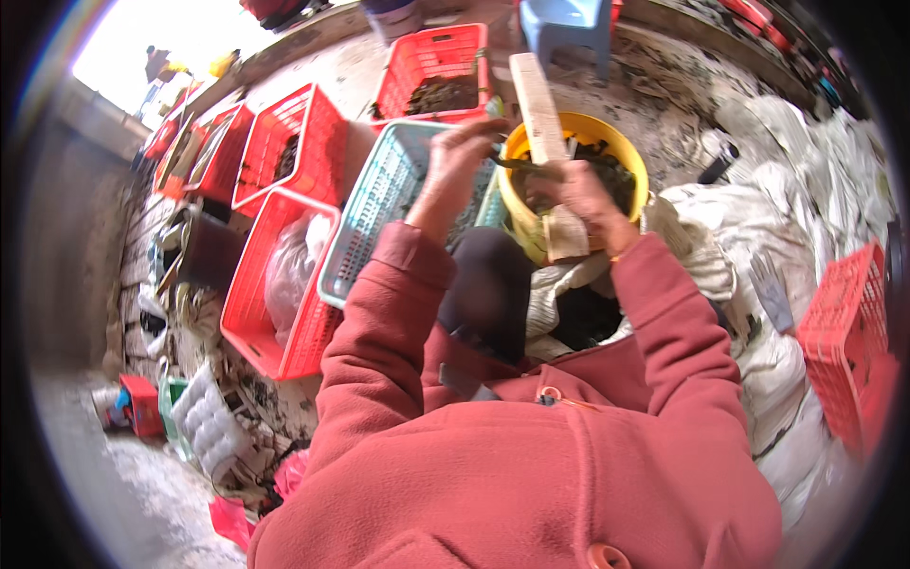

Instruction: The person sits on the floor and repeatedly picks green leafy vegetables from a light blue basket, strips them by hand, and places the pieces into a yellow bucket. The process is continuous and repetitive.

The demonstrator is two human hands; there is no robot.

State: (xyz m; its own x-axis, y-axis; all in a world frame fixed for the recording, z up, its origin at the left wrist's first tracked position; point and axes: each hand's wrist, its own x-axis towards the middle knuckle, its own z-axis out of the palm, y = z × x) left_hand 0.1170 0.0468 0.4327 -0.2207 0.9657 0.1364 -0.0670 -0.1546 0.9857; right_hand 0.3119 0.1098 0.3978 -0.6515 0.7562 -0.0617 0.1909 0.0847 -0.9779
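A wooden board [537,106] lies across the yellow bucket [637,156], which holds dark, leafy-looking stuff [611,180]. A thin dark green strip [517,164], perhaps plant matter, stretches between my two hands over the bucket's left side. My left hand [460,166] is closed, its fingertips pinching the strip's left end above the light blue crate's right edge. My right hand [586,194] is closed over the board, with the strip running into its fingers. The exact grip of the right fingers is hidden.
To my left are the light blue crate [343,256] and several red crates [327,156], one holding a pale plastic bag [292,270]. White sacks [739,223], a grey glove [773,289] and another red crate [839,322] are at right. A blue stool [567,27] stands ahead.
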